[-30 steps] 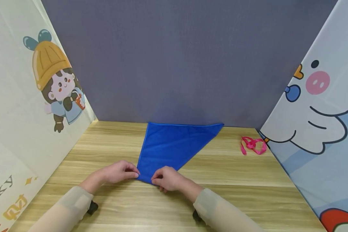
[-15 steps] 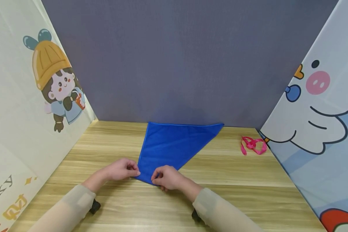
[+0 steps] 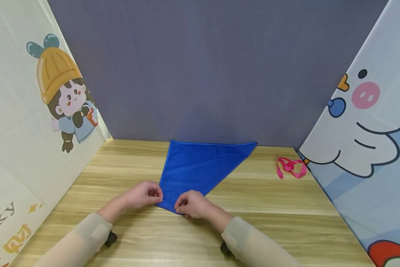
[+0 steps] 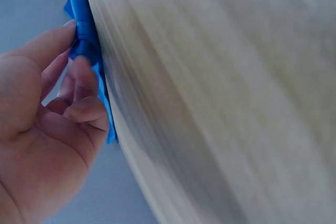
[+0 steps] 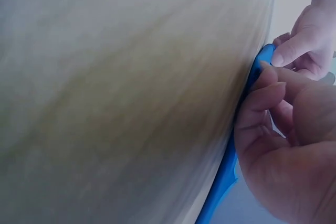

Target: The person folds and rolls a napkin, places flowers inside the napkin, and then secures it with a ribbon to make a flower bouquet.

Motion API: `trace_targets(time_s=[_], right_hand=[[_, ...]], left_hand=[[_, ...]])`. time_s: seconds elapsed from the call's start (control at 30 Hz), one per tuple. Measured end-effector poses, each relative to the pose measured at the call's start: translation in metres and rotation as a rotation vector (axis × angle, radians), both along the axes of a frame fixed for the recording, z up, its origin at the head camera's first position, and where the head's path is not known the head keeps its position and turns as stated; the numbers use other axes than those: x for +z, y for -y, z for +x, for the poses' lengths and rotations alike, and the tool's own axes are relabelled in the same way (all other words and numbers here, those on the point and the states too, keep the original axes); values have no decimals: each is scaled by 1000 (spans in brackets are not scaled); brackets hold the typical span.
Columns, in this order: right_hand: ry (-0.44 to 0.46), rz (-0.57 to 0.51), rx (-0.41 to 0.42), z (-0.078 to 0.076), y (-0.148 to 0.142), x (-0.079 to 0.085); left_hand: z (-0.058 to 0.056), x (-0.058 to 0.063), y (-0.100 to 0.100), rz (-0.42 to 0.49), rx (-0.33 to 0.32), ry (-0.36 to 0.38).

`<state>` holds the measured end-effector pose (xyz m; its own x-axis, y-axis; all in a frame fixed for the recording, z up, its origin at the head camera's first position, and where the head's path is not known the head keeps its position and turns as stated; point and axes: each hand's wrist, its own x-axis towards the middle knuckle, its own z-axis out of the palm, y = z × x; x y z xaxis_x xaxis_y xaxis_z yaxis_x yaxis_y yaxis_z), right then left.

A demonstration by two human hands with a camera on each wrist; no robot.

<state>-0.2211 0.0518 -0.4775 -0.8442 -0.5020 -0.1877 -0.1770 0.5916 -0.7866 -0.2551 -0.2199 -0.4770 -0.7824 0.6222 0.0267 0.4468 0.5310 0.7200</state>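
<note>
A blue cloth (image 3: 200, 167) lies on the table, with a straight far edge, a slanted right edge and a narrow near end. At that end's left corner my left hand (image 3: 143, 194) pinches the cloth between thumb and fingers; the left wrist view shows the thumb pressing on the rolled or folded blue edge (image 4: 81, 3). A short way to the right, my right hand (image 3: 193, 204) pinches the near edge between thumb and forefinger. In the right wrist view the fingertips sit against the cloth's edge (image 5: 226, 171). What lies under the fingers is hidden.
A loosely coiled pink ribbon (image 3: 289, 166) lies at the table's back right. The wooden table (image 3: 270, 204) ends at a grey panel (image 3: 203, 74) behind the cloth. Printed cartoon panels stand at the left and right sides.
My left hand has shifted slightly right and up along the cloth's near corner. The right hand stays almost still, and the cloth keeps nearly the same shape.
</note>
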Motion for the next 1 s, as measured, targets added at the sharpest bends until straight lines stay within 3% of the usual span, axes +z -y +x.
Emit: trace_targets(time_s=[0.17,0.27,0.37,0.47,0.77,1.0], right_hand=[[-62,35,36,1,0,3],[-105,57,56,1,-1,4],[-125,78,62,2,0,3],[-149,98,69,2,-1,3],[-148,76,68,2,-4,2],[-248,99,58,-1,-7,-2]], left_hand=[[-1,2,5,-36,-82,-78],[-2,4,9,-44,-133,-59],[-4,6,11,-75,-144,-32],[-7,7,12,-96,-151,-51],[-14,3,11,-95,-112,-51],[-18,2,5,-109,-37,-37]])
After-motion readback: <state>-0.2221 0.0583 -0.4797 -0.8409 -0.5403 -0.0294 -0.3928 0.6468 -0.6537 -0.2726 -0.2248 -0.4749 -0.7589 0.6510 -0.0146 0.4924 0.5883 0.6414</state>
